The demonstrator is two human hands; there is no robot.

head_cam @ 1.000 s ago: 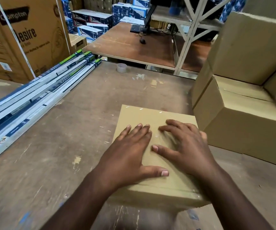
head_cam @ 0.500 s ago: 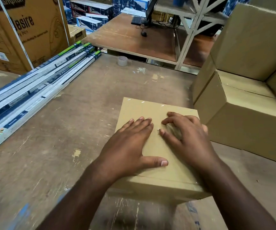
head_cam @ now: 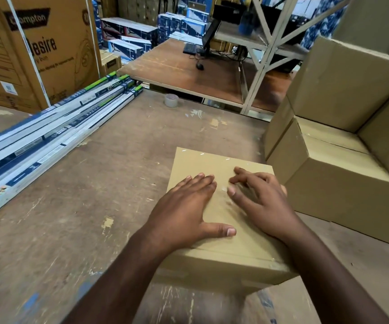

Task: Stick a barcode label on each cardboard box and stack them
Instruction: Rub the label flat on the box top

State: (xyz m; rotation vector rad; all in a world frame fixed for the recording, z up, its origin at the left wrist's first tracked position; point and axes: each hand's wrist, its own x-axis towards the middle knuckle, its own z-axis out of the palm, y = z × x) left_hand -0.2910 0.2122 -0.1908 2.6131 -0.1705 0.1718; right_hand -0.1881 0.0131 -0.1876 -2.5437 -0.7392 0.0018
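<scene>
Two bare hands lie on top of a small cardboard box [head_cam: 214, 164] that sits on a worn wooden worktable [head_cam: 76, 218], close to the table's near edge. The left hand [head_cam: 184, 206] is flat, palm down, its fingers straight and together, with the thumb stretched out along the lid toward the near edge; it presses on the box and grips nothing. The right hand [head_cam: 261, 202] rests just beside it, its fingers bent a little so the tips press the lid near the box's middle; whether anything lies beneath those fingertips cannot be told, and it holds nothing that shows. The two hands' fingertips are near each other but apart.

Just right of the small box stands a stack of larger plain cartons [head_cam: 342, 174], with the upper ones set back on the lower. Along the left side of the table lie several long, narrow printed boxes [head_cam: 48, 136], side by side and running away from the viewer. Behind them stands a big printed carton [head_cam: 37, 54]. A roll of clear tape [head_cam: 171, 99] sits at the table's far edge. Beyond is a brown desk [head_cam: 188, 73] with a computer mouse [head_cam: 200, 65], a keyboard [head_cam: 190, 48] and a monitor [head_cam: 211, 33] seen edge-on, next to a grey metal rack frame [head_cam: 263, 57].
</scene>
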